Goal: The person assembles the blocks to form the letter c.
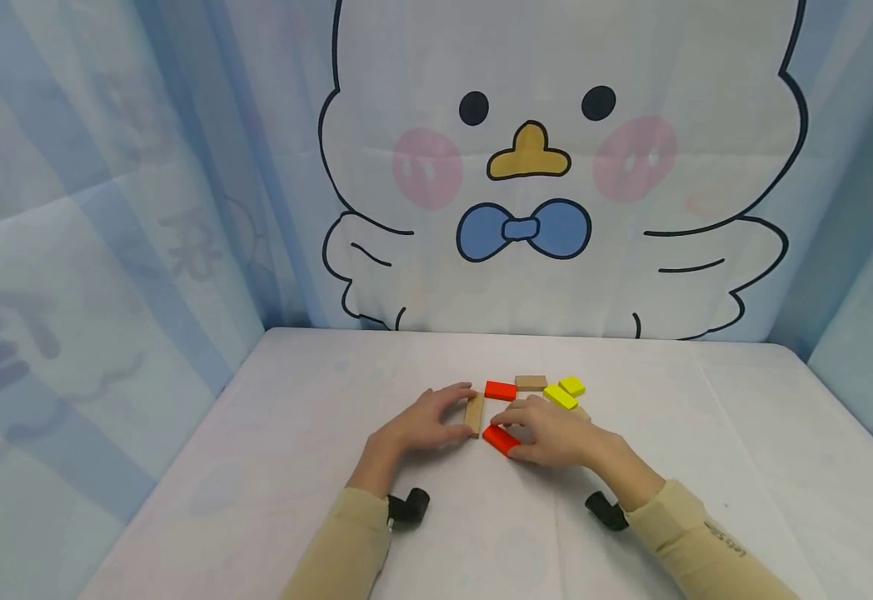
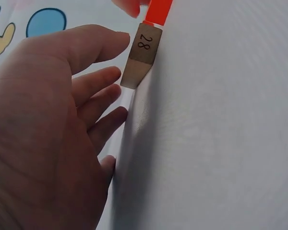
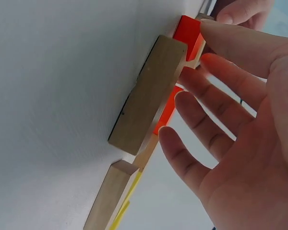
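My left hand [image 1: 425,419] lies along the left side of a plain wooden block [image 1: 474,414]. Its thumb is right at the near end and a fingertip at the far end, the fingers loosely bent. In the left wrist view that block [image 2: 143,44] shows "28" on its end face. My right hand [image 1: 552,429] pinches a tilted red block [image 1: 500,439] between thumb and fingers, just right of the wooden one. In the right wrist view the red block [image 3: 186,36] sits by the thumb tip, the other fingers spread.
Behind the hands lie another red block [image 1: 500,390], a wooden block [image 1: 531,382] and two yellow blocks [image 1: 560,396], forming a curved row. A further wooden block [image 3: 151,96] stands close to my right fingers. A white cloth covers the table [image 1: 256,517]; a printed curtain [image 1: 534,300] hangs behind.
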`<move>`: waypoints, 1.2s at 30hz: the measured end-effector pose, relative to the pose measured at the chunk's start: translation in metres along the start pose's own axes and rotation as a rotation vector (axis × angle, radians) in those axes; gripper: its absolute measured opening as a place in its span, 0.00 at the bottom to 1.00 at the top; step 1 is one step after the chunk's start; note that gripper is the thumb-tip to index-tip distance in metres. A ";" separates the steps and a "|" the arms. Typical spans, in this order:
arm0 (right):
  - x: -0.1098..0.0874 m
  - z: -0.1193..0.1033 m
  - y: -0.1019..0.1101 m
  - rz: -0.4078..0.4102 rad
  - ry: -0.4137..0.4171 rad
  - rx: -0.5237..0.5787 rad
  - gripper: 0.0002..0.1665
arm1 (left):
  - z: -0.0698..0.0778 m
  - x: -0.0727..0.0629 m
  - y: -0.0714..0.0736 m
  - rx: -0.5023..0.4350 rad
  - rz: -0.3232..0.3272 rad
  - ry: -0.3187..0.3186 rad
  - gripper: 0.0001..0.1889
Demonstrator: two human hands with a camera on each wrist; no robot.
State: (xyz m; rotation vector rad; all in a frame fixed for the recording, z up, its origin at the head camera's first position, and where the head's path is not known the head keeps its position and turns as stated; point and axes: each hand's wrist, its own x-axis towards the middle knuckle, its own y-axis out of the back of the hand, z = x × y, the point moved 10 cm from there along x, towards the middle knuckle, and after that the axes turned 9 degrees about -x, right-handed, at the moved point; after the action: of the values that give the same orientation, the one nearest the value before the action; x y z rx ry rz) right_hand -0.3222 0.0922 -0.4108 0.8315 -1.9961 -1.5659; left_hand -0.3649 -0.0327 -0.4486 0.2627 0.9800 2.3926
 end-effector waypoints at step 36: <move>0.001 -0.005 -0.002 -0.031 0.110 0.041 0.22 | 0.002 0.000 0.001 -0.030 0.015 -0.068 0.30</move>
State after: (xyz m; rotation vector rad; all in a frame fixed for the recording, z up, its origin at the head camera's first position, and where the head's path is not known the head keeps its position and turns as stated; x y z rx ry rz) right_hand -0.3189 0.0877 -0.4111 0.9477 -1.9517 -1.4672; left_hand -0.3647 -0.0323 -0.4468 0.3386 0.9134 2.3939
